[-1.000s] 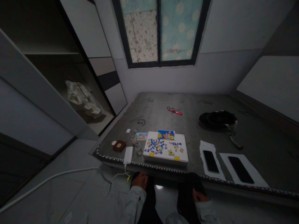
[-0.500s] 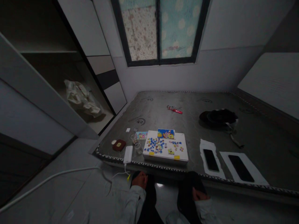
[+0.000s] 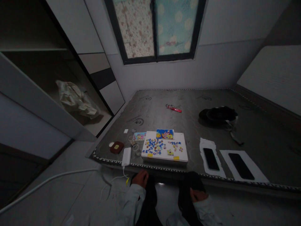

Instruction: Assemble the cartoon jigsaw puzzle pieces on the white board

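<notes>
My left hand [image 3: 141, 179] rests on my left knee, its fingers curled in and no object showing in it. On the right thigh lies my right hand [image 3: 198, 195], likewise curled, partly in shadow. Both stay below the mattress edge, apart from everything on it. Closest in front is a white box [image 3: 166, 158]. Small blue and multicoloured jigsaw pieces [image 3: 153, 146] are scattered over its top, with a joined yellow cluster [image 3: 170, 152] near the front. A cartoon picture card [image 3: 165, 134] lies at the box's back edge. Two yellow tabs mark its front.
Left of the box are another card [image 3: 139, 136], clear round containers [image 3: 136, 147], a brown case [image 3: 117, 147] and a white power bank [image 3: 126, 156] with a cable. To the right, two phones [image 3: 211, 159] lie on white sheets, behind them a black cap [image 3: 219, 115]. A red-handled tool [image 3: 174, 109] lies farther back.
The view has shifted slightly, so the scene sits a little farther left and mostly higher. Both hands remain on my legs, and the pieces look unmoved.
</notes>
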`<state>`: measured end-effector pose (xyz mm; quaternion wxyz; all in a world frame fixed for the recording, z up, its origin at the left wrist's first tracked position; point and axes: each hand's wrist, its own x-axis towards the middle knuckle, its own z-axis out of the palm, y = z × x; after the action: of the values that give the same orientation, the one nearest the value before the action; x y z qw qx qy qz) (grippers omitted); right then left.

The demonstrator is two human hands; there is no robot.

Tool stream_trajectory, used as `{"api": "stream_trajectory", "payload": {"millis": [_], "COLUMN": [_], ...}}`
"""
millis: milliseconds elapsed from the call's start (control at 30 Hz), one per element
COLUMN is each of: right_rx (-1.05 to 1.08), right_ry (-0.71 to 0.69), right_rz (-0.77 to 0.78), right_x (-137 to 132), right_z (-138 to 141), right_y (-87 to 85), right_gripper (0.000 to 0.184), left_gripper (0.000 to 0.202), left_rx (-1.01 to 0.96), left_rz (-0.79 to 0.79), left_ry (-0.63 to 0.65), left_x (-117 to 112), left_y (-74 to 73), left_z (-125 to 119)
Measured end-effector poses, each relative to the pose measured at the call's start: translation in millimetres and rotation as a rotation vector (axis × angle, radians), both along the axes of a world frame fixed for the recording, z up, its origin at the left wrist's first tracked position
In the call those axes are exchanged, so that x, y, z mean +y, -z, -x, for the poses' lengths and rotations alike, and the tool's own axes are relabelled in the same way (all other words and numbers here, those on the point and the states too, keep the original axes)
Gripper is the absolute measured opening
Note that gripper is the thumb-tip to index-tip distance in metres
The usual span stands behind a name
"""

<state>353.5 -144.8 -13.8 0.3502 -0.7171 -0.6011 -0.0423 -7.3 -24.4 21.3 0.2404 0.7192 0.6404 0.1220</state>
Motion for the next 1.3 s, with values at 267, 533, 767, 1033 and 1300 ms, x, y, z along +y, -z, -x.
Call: {"api": "stream_trajectory", "payload": {"millis": [267, 533, 767, 1033, 1300], "right_rx": [-0.293, -0.214, -0.236, -0.236, -0.192], "right_ry": [-0.307, -0.322, -0.304, -0.306, -0.325], "right_rz": [-0.263, -0.352, -0.167, -0.115, -0.119], "right_x": [33, 73, 127, 158, 153], "right_z": [-16, 5, 51, 60, 57], "right_y": [-3.2, -6.2, -20.5, -17.7, -6.2], "right_gripper": [0.034, 0.024, 0.035, 0.037, 0.037], "left_gripper": [0.038, 0.049, 0.043, 0.048, 0.045], "left_rx": [0.082, 0.283, 0.327, 0.331, 0.298], "left_rz": [0.013, 0.103, 0.129, 0.144, 0.173], "left_ry": [0.231, 0.364, 0.399, 0.421, 0.429], "left_x": [95, 174, 204, 218, 210], "left_y": [-78.7, -109.2, -105.5, -100.5, -105.1], "left_z": [-57, -113, -125, -131, -132]}}
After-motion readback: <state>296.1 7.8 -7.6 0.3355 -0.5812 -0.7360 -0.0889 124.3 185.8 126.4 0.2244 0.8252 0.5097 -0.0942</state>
